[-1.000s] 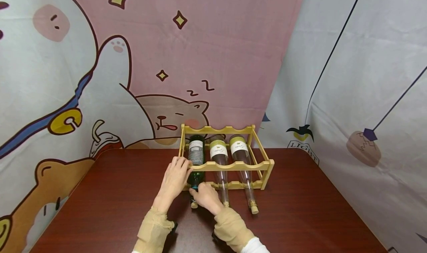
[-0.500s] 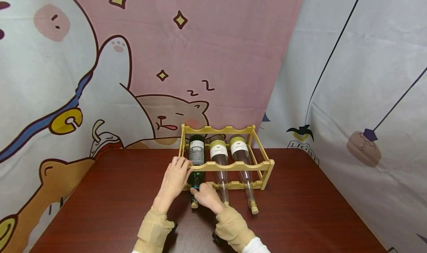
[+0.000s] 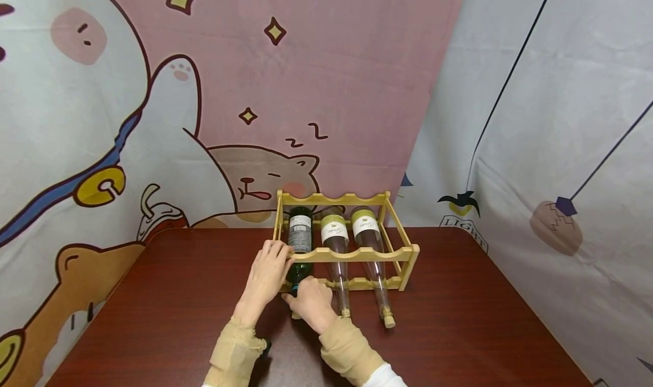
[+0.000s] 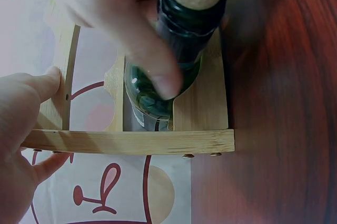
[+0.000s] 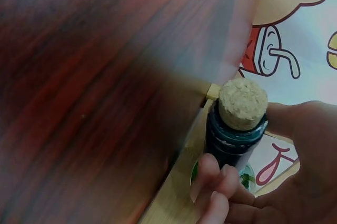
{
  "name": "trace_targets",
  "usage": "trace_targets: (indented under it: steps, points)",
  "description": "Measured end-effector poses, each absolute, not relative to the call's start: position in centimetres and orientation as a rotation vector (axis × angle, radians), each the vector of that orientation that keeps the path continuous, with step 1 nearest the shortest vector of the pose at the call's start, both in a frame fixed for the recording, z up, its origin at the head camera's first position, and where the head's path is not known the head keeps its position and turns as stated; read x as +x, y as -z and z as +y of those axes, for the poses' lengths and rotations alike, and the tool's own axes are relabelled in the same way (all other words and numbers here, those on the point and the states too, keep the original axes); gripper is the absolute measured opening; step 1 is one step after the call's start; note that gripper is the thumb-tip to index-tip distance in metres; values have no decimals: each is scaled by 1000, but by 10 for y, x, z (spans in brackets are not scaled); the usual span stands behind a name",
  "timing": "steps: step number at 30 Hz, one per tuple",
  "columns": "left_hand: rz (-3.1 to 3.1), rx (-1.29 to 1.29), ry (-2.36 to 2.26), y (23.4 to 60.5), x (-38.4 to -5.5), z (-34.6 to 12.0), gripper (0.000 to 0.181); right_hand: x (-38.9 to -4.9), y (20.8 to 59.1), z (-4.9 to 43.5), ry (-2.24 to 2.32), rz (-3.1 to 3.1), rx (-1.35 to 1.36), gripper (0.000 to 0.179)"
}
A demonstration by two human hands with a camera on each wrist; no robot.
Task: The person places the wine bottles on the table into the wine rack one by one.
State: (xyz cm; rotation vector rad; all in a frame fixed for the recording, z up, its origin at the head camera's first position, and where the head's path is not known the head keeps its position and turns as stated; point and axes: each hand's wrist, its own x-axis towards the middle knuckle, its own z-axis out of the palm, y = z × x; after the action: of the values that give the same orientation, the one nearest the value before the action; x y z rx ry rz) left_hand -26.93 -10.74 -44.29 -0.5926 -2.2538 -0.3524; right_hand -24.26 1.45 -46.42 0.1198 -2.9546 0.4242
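A light wooden wine rack (image 3: 359,255) stands on the table, with a green wine bottle (image 3: 300,237) lying in its left slot, neck towards me. My left hand (image 3: 267,267) grips the rack's front left corner; in the left wrist view its thumb (image 4: 50,79) lies on the wooden bar. Around the green bottle's neck curl the fingers of my right hand (image 3: 312,302). The right wrist view shows the cork (image 5: 243,103) in the bottle mouth, sticking out past those fingers. From the head, the right hand hides most of the neck.
Two clear bottles with white and yellow labels, one in the middle (image 3: 335,233) and one on the right (image 3: 366,228), lie in the rack, their corked necks jutting over the front. Behind the dark red table (image 3: 459,319) hangs a cartoon-printed cloth (image 3: 357,81).
My right hand has shifted slightly left and towards me along the green bottle's neck, now covering most of the cork from the head view. My left hand has stayed on the rack.
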Motion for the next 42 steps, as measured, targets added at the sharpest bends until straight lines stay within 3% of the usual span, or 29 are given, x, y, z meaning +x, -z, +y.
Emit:
trace_targets:
  steps: [21,42]
  points:
    - [-2281,-579,365,443,-268,-107,14,-245,471,27,-716,-2927,293,33]
    - [-2297,-580,361,442,-269,-108,14,-249,470,39,-1078,-2996,307,29]
